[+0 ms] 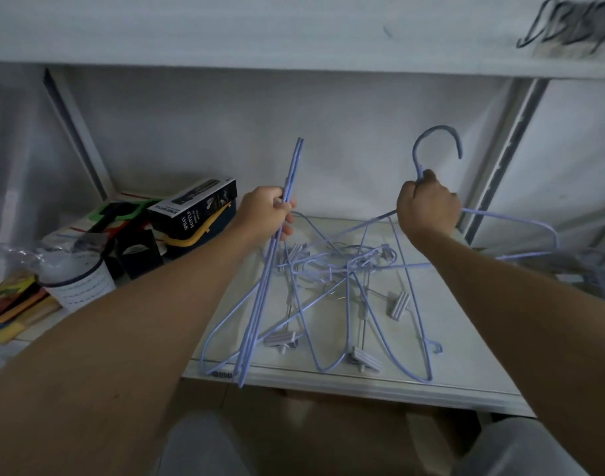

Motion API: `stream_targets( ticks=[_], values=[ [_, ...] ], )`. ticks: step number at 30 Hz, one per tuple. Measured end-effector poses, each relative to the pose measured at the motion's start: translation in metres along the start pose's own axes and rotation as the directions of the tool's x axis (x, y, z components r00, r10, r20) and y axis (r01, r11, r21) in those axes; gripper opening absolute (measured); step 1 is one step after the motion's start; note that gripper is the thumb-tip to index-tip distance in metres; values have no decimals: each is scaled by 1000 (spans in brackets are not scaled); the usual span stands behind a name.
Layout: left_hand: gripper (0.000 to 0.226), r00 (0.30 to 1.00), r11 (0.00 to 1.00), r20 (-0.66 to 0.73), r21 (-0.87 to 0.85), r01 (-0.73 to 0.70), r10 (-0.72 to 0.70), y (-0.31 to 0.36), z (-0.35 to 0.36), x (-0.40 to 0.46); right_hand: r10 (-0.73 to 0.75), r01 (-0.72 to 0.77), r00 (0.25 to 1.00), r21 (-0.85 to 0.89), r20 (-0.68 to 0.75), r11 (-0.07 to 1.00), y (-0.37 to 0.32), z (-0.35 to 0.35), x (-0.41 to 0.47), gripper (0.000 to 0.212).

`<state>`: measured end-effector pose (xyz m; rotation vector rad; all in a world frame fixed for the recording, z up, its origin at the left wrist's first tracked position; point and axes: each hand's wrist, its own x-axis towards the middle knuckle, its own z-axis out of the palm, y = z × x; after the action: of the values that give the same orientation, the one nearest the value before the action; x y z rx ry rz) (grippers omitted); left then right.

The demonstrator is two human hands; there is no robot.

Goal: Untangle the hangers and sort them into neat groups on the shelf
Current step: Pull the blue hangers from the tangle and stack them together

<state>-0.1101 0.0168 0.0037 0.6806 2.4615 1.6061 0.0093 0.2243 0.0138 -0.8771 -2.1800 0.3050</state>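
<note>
The tangle of pale blue wire hangers [342, 286] is lying on the white shelf [466, 383], between and just below the 2 hands, its clips and bars crossing one another. The left hand [268, 214] is gripping a bundle of hangers [270, 269] seen edge-on, fingers curled round the wires; the bundle's long axis is running steeply from above the hand down to the shelf's front edge. The right hand [428, 209] is clenching the neck of 1 hanger [521, 228] just under its hook [438, 146], which is pointing up, while its shoulders are spreading sideways, 1 arm reaching down-left into the tangle. So freeing it probably means pulling up and to the right, away from the heap; the right hand is the one placed for that. Left of the shelf, a black box [194, 209] is showing upside-down print that seems to read "SPRAY BOTTLE". More dark hangers [569, 25] are sitting, blurred, on the upper shelf.
</note>
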Motion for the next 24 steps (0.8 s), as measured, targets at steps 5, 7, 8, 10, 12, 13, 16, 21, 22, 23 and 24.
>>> stream_targets(
  ticks=[5,7,8,10,12,13,16,21,22,23,24],
  values=[
    [21,1000,997,19,-71,-14,16,20,11,-5,159,-182,983,404,89,897,-8,-6,7,41],
    [19,999,996,40,-91,-15,19,29,20,-9,143,-215,975,541,173,813,-16,-3,0,51],
    [19,998,995,53,-99,-15,20,33,24,-11,115,-215,972,586,203,781,-21,0,-6,51],
    [19,996,992,87,-127,-17,28,40,35,-13,33,-207,962,642,273,739,-35,4,-16,44],
    [18,991,989,125,-144,-34,53,43,45,-14,-58,-224,934,704,353,674,-52,11,-25,34],
    [18,989,990,132,-135,-48,66,44,48,-14,-90,-257,915,741,393,621,-60,14,-29,28],
    [19,991,987,122,-158,-27,47,42,48,-15,-141,-335,871,779,471,530,-72,22,-35,28],
    [23,987,973,163,-230,32,6,38,39,-21,-203,-376,825,781,527,499,-79,37,-38,41],
    [25,987,966,163,-255,41,1,36,38,-22,-199,-394,821,783,535,482,-82,38,-39,40],
    [25,988,960,156,-275,46,-3,35,36,-22,-197,-411,812,778,549,475,-85,41,-39,37],
    [25,989,957,146,-286,52,-10,33,34,-21,-203,-426,799,772,566,472,-87,41,-40,34]
  ],
)
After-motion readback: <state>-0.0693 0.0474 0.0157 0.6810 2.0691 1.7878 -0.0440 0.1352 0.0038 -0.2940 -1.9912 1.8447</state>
